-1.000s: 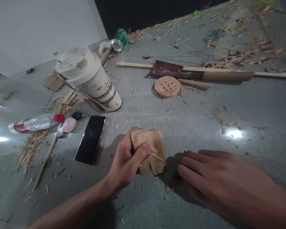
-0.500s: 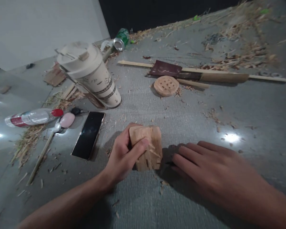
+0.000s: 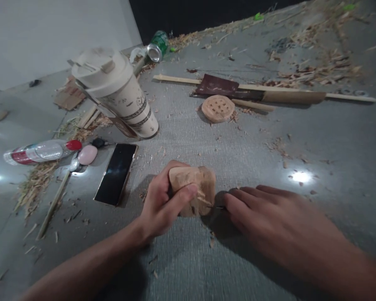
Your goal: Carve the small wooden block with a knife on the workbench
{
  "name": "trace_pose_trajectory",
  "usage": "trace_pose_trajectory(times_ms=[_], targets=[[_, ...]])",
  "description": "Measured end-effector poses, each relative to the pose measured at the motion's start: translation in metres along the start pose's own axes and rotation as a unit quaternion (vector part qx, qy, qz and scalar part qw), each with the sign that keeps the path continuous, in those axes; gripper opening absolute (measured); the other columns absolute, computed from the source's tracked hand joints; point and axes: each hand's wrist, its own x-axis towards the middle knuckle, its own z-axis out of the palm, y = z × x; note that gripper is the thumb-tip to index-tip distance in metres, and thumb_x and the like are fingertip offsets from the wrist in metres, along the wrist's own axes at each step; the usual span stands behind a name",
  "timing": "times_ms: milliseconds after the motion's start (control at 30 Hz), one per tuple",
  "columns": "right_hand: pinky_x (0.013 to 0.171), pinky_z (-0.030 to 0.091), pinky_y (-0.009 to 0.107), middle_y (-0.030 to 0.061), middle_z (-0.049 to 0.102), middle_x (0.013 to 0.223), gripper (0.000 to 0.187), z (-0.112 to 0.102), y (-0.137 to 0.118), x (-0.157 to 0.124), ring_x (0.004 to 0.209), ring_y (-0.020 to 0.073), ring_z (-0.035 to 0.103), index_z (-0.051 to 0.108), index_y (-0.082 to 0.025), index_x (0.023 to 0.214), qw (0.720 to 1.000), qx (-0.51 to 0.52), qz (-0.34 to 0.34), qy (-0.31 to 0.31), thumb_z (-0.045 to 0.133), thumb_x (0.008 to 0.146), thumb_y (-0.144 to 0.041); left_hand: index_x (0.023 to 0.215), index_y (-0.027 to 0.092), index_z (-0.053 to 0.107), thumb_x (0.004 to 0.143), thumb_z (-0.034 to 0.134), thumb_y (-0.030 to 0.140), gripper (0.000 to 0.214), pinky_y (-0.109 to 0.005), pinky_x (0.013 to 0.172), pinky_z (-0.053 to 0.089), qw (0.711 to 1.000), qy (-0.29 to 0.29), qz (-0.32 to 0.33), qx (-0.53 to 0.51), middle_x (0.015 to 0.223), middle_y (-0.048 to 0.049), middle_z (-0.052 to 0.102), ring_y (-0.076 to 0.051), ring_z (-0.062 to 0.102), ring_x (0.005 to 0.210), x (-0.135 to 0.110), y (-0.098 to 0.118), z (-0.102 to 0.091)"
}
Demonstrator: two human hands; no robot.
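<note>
My left hand [image 3: 167, 200] is wrapped around a block of pale wood [image 3: 203, 186], its thumb lying across the face. Cut marks and a rough, notched lower part show on the wood. To the right, my right hand [image 3: 266, 213] is closed, back of the hand up. A thin dark tip of a carving tool [image 3: 219, 207] sticks out from its fingers toward the block's right side; the handle is hidden, and I cannot tell whether the tip touches the wood. Beyond the hands lies a round carved wooden piece [image 3: 218, 109] with small holes.
A phone [image 3: 116, 174], a plastic bottle [image 3: 44, 152] and a tall lidded cup [image 3: 125, 98] stand or lie at left. Farther back are a green can [image 3: 157, 46], long sticks [image 3: 175, 79] and a dark red sheath-like piece [image 3: 217, 86]. Wood shavings [image 3: 319, 69] litter the table.
The wood block has tilted a little in my left hand. My right hand has shifted slightly left, and the tool's tip shows nearer the block. The view has shifted slightly.
</note>
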Motion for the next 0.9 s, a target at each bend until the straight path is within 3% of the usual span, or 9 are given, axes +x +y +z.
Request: trace_pose_trajectory(times_ms=[333,500,733,900], targets=[[0.060,0.030,0.037,-0.0048,0.059,0.068,0.025,0.002,-0.003,-0.001,0.053,0.0174,0.056,0.047,-0.027,0.091,0.999,-0.034,0.010,-0.030,0.062,0.086,-0.007,0.106,0.025,0.068,0.104,0.075,0.047,0.023,-0.033,0.070,0.052,0.998,0.000,-0.029,-0.049,0.088,-0.0004,0.061,-0.018,0.056,0.076,0.000,-0.004,0.003],[0.059,0.025,0.038,-0.0034,0.065,0.072,0.022,0.004,-0.005,0.007,0.056,0.0183,0.061,0.050,-0.026,0.090,0.997,-0.029,-0.012,-0.063,0.066,0.089,-0.010,0.109,0.024,0.072,0.103,0.073,0.044,0.021,-0.035,0.079,0.056,0.998,-0.032,-0.037,-0.034,0.095,-0.0027,0.068,-0.021,0.062,0.085,0.006,-0.004,0.000],[0.064,0.036,0.036,-0.0004,0.074,0.077,0.013,0.002,0.004,0.027,0.062,0.0173,0.067,0.058,-0.023,0.095,0.997,-0.069,-0.010,-0.036,0.061,0.099,-0.011,0.112,0.026,0.070,0.103,0.073,0.054,0.030,-0.037,0.082,0.058,0.999,0.015,0.002,-0.045,0.100,-0.0040,0.069,-0.023,0.064,0.091,0.005,-0.012,-0.001],[0.065,0.038,0.035,-0.0017,0.073,0.076,0.013,0.004,0.005,0.027,0.063,0.0169,0.068,0.056,-0.023,0.096,0.997,-0.078,-0.015,-0.026,0.060,0.100,-0.011,0.111,0.026,0.068,0.102,0.075,0.055,0.032,-0.035,0.078,0.058,0.998,0.018,0.017,-0.049,0.097,-0.0028,0.067,-0.022,0.063,0.087,0.004,-0.012,0.002]])
